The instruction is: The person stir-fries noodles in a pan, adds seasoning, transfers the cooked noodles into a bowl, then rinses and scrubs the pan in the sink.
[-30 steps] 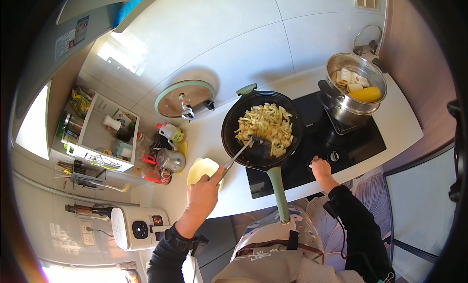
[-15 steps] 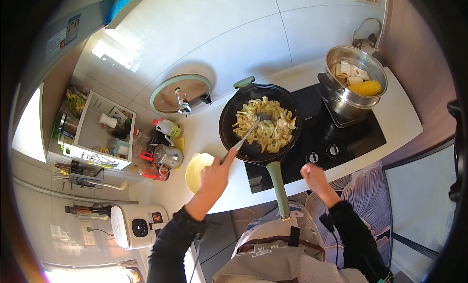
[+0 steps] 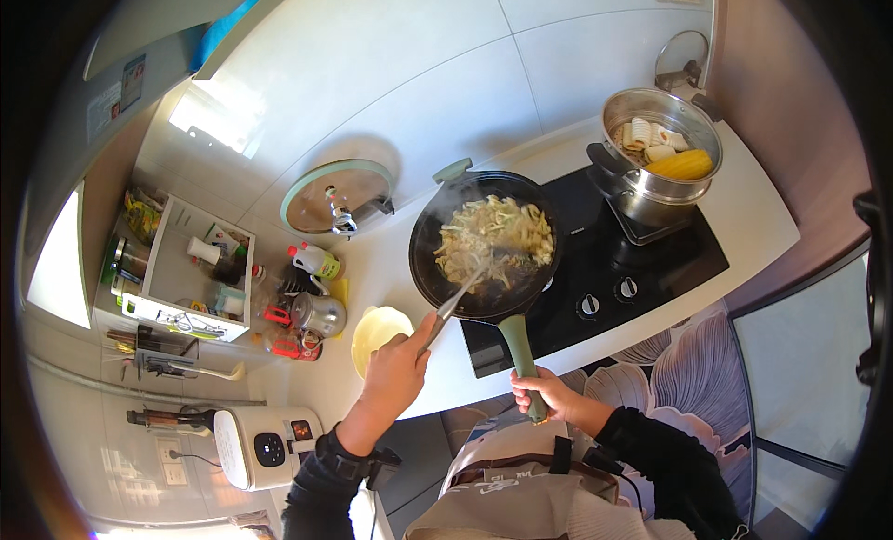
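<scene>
Head view: left hand clenched round the upper end of a spatula, whose shaft slopes up and right from the fist into a dark pan; its far end lies among pale chopped food and is blurred, exact contact unclear. Right hand grasping the pan's green handle near the lower end, fingers wrapped around it. Pan position: on the left part of a black cooktop, ahead of both hands, up and right of the left one and up and left of the right one. Whitish steam hangs over the pan's left side. Yellow bowl on the white surface, left of the pan, just beyond the left hand, which partly hides it; touching or apart cannot be told. Two knobs lie right of the handle. Steel pot at the cooktop's far right, well apart from both hands, holding yellow corn and white rolled pieces. Green-rimmed lid upright near the wall.
</scene>
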`<state>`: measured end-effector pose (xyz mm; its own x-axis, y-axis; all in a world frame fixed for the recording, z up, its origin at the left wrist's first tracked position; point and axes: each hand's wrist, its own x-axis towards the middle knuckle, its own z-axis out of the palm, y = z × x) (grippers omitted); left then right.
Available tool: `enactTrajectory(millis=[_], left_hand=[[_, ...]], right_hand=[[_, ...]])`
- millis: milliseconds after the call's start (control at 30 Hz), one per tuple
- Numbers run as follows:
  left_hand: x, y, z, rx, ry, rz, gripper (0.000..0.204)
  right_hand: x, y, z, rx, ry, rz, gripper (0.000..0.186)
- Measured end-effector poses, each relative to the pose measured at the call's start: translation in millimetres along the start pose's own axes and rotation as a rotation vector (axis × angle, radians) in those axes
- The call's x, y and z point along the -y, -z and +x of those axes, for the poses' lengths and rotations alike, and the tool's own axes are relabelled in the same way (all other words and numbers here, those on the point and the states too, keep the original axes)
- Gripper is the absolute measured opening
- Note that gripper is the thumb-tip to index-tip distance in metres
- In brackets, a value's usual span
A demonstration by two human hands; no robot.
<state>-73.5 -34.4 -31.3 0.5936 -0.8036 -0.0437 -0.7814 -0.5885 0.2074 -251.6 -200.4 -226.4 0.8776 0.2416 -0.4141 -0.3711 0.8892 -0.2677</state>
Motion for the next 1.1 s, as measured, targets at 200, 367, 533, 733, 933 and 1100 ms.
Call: enactTrajectory(millis=[200, 367, 533, 733, 933, 1100], left_hand=[[-19, -10, 53, -0.1, -0.123, 0.173, 0.064], [7, 12, 50, 0.042, -0.179, 0.498, 0.064], [6, 131, 37, 0.144, -0.202, 0.311, 0.057], [-26, 156, 89, 0.564, 0.141, 0.557, 0.057], [-25, 145, 110, 0.473, -0.097, 0.642, 0.053], [-19, 144, 115, 0.45, -0.138, 0.744, 0.052]], right_hand=[[-1, -1, -1, 0.016, 0.031, 0.009, 0.017], [1, -5, 3, -0.011, 0.128, -0.01, 0.021], [6, -5, 5, -0.031, 0.067, 0.068, 0.021], [6, -6, 5, -0.017, 0.054, 0.097, 0.021], [5, -7, 5, -0.031, 0.052, 0.1, 0.023], [6, -6, 6, -0.017, 0.049, 0.118, 0.023]])
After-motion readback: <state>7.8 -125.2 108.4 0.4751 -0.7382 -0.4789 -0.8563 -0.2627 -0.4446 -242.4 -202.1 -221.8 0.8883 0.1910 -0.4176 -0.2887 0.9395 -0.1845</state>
